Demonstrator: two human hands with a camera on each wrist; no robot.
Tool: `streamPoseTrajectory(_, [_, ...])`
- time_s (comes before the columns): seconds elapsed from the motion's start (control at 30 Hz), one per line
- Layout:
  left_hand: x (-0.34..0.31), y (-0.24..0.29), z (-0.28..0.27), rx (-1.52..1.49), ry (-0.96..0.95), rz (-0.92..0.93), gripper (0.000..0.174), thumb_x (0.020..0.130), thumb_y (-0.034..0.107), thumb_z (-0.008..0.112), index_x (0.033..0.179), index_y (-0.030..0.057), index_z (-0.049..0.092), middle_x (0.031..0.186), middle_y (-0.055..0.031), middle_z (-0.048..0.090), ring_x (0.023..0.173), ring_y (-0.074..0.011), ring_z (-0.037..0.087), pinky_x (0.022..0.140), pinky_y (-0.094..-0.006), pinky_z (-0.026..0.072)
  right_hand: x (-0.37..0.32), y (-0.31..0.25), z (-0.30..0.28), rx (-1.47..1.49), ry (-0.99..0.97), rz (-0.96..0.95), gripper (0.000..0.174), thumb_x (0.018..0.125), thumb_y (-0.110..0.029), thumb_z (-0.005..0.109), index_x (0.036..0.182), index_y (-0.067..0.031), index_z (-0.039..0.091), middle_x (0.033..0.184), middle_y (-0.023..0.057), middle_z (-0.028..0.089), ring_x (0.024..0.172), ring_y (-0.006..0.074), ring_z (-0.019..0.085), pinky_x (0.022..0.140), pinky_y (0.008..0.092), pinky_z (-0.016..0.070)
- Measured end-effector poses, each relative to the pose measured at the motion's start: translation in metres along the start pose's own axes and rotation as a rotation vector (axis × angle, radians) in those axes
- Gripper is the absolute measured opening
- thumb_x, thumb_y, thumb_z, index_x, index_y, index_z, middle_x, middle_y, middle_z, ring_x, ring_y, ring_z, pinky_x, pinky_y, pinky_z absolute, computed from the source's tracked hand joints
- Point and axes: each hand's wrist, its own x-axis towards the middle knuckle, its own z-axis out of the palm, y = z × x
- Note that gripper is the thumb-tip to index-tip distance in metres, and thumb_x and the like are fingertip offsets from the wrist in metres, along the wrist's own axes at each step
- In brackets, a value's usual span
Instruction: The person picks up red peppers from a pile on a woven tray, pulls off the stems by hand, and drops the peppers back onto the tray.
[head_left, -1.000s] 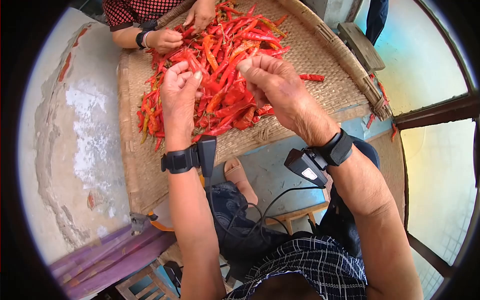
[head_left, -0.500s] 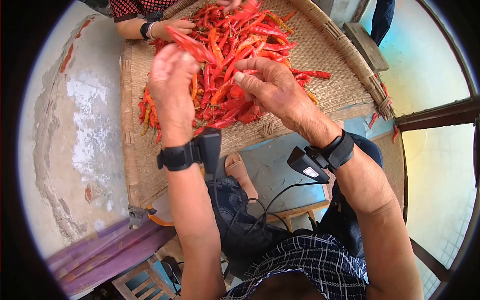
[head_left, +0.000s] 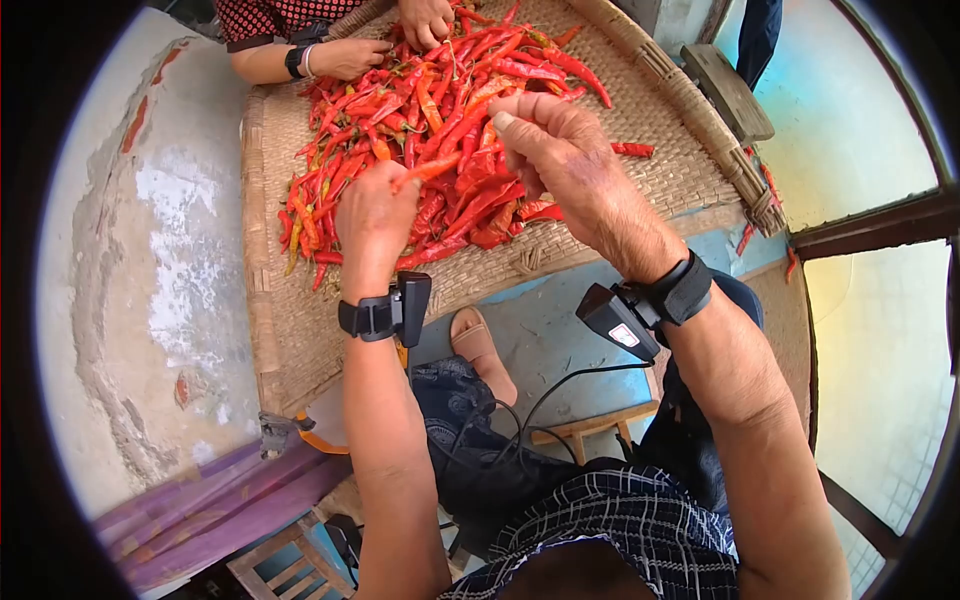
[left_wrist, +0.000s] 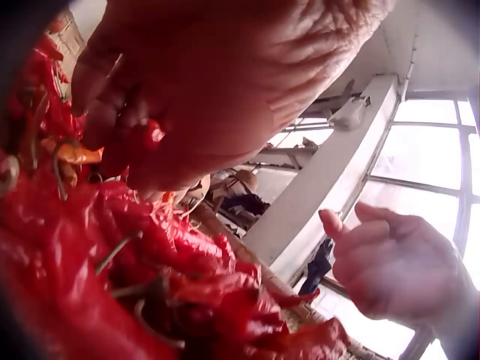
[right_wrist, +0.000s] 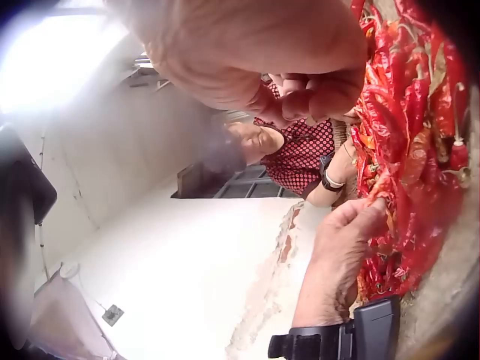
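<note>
One chili [head_left: 428, 169] gripped in left hand [head_left: 375, 215] fingers; right hand [head_left: 560, 150] fingers bunched, contents unclear. Best: steady pod, pinch close at stalk end, over woven tray [head_left: 655, 190].

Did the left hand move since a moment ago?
Yes. The left hand, gripping a chilli, has dropped lower, toward the near rim of the woven tray.
</note>
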Motion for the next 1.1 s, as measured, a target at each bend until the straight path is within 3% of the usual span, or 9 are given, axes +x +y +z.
streamPoseTrajectory(0.13, [-0.003,0.015,-0.02,-0.433,0.123,-0.08,0.025,0.09,0.024,0.057,0.09,-0.0001,0.063,0.067,0.0009,0.055,0.064,-0.0058,0.049,0.057,-0.0234,0.0409,-0.001,0.01,0.005,-0.022,-0.098,0.098,0.02,0.09,-0.02,0.057,0.093,-0.0002,0.061,0.067,-0.0011,0.055,0.057,0.0058,0.048,0.049,0.0209,0.0402])
streamPoseTrajectory(0.37, [-0.013,0.044,-0.023,-0.74,-0.265,0.114,0.025,0.089,0.025,0.058,0.094,0.0007,0.062,0.069,-0.002,0.058,0.062,-0.0083,0.052,0.059,-0.0253,0.0432,-0.003,0.01,0.009,0.229,-0.062,0.296,0.021,0.09,-0.026,0.058,0.082,-0.0063,0.056,0.065,-0.0013,0.052,0.054,0.0076,0.047,0.046,0.0228,0.0407])
streamPoseTrajectory(0.5, [0.004,0.033,-0.02,-0.739,-0.175,0.019,0.021,0.09,0.023,0.058,0.097,0.0034,0.062,0.072,0.0032,0.056,0.065,-0.0043,0.048,0.06,-0.0202,0.0402,0.001,0.007,0.002,0.403,0.143,0.253,0.015,0.089,-0.024,0.061,0.084,-0.0107,0.056,0.064,-0.004,0.05,0.055,0.0058,0.045,0.048,0.0227,0.0397])
streamPoseTrajectory(0.57, [0.024,0.017,-0.009,-0.849,0.128,-0.1,0.03,0.087,0.025,0.061,0.106,0.0014,0.061,0.078,-0.0014,0.062,0.067,-0.0088,0.054,0.062,-0.0234,0.0437,0.001,0.002,-0.002,0.407,0.206,0.122,0.014,0.088,-0.022,0.061,0.088,-0.01,0.055,0.066,-0.0037,0.051,0.055,0.0056,0.045,0.048,0.0221,0.0386])
streamPoseTrajectory(0.63, [0.048,-0.012,0.014,0.041,0.747,0.152,0.035,0.085,0.026,0.063,0.108,-0.0003,0.06,0.085,-0.0081,0.066,0.073,-0.0164,0.061,0.066,-0.0272,0.0474,0.001,-0.003,-0.004,0.389,0.202,0.108,0.013,0.088,-0.022,0.061,0.089,-0.01,0.055,0.066,-0.0036,0.051,0.055,0.0056,0.045,0.048,0.0219,0.0383])
streamPoseTrajectory(0.77, [0.045,0.016,0.015,-0.288,0.187,0.007,0.025,0.081,0.024,0.065,0.098,0.0053,0.065,0.086,-0.011,0.067,0.077,-0.0214,0.065,0.068,-0.034,0.0494,-0.001,-0.008,-0.01,0.35,0.188,0.097,0.012,0.088,-0.021,0.059,0.087,-0.01,0.055,0.066,-0.0037,0.05,0.055,0.0054,0.044,0.048,0.0216,0.0375])
streamPoseTrajectory(0.83, [0.043,0.026,0.04,0.025,0.131,0.203,0.02,0.08,0.023,0.065,0.091,0.0061,0.065,0.079,-0.0122,0.066,0.074,-0.0264,0.064,0.067,-0.0374,0.0491,0.0,-0.009,-0.013,0.35,0.187,0.1,0.012,0.089,-0.021,0.059,0.085,-0.0101,0.055,0.066,-0.0039,0.05,0.055,0.0053,0.044,0.048,0.0215,0.0373])
streamPoseTrajectory(0.97, [0.042,0.03,0.038,0.066,-0.001,0.135,0.019,0.079,0.021,0.065,0.09,0.0053,0.065,0.074,-0.0129,0.064,0.07,-0.0296,0.062,0.064,-0.0382,0.0475,0.0,-0.009,-0.012,0.324,0.153,0.059,0.015,0.089,-0.017,0.056,0.085,-0.0023,0.058,0.068,-0.0003,0.052,0.053,0.0062,0.046,0.044,0.0204,0.038])
streamPoseTrajectory(1.1, [0.036,0.03,0.019,-0.282,0.051,0.062,0.02,0.08,0.022,0.065,0.088,0.0028,0.064,0.074,-0.007,0.063,0.067,-0.0156,0.059,0.063,-0.0296,0.0453,0.0,-0.014,-0.013,0.291,0.157,0.018,0.015,0.089,-0.017,0.056,0.083,-0.0026,0.058,0.067,-0.0002,0.053,0.051,0.0056,0.045,0.043,0.0204,0.0372])
